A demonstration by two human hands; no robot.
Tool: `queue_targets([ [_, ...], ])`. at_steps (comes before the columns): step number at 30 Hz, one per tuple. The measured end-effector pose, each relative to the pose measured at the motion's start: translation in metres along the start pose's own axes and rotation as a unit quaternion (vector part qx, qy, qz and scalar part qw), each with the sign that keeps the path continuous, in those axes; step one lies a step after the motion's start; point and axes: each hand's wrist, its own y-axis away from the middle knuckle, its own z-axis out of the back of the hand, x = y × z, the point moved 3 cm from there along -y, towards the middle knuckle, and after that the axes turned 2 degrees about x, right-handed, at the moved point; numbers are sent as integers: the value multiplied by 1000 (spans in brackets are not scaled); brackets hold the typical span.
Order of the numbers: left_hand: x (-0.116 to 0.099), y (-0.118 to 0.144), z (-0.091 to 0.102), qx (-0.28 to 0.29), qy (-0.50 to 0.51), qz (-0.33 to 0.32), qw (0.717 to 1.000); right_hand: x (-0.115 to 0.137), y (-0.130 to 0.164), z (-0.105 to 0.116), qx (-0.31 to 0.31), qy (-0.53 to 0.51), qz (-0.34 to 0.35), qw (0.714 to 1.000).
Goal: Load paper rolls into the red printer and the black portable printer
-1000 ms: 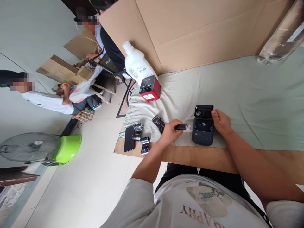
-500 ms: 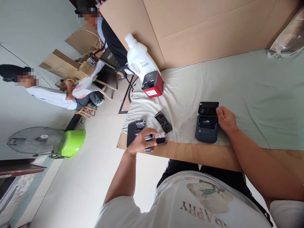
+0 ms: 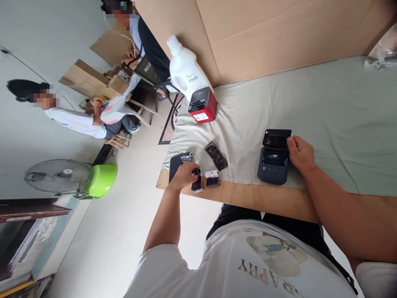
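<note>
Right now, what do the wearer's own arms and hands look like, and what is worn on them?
Both forearms are bare. The left hand and right hand wear no gloves, rings or watch that show. Short whitish T-shirt sleeves end above the elbows.

Both arms are out front, bare from the elbow down, short pale sleeves up top. Left arm comes up from about 6 o'clock and runs nearly straight toward 12, elbow a bit bent, wrist straight. The left hand is knuckles-up with fingers curled down and pinched together at the tips. Right arm sweeps in from 4 o'clock, forearm angled toward 10. The right hand sits relaxed on its side, thumb and fingers lightly bent, fingertips pointing toward 9.
</note>
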Motion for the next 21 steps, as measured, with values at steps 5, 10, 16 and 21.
queue_targets([
  [5, -50, 13, 26, 133, 268, -137, 944, 2, 1, -2, 4, -6, 1, 1000],
  [10, -162, -16, 2, 179, 312, -309, 881, 3, 1, -2, 9, -16, 4, 1000],
  [16, -256, -69, -34, 10, 198, -374, 906, 2, 0, -1, 15, -24, 13, 1000],
  [21, -269, -80, -53, 9, 55, -338, 939, 1, -2, -3, 19, -33, 11, 999],
])
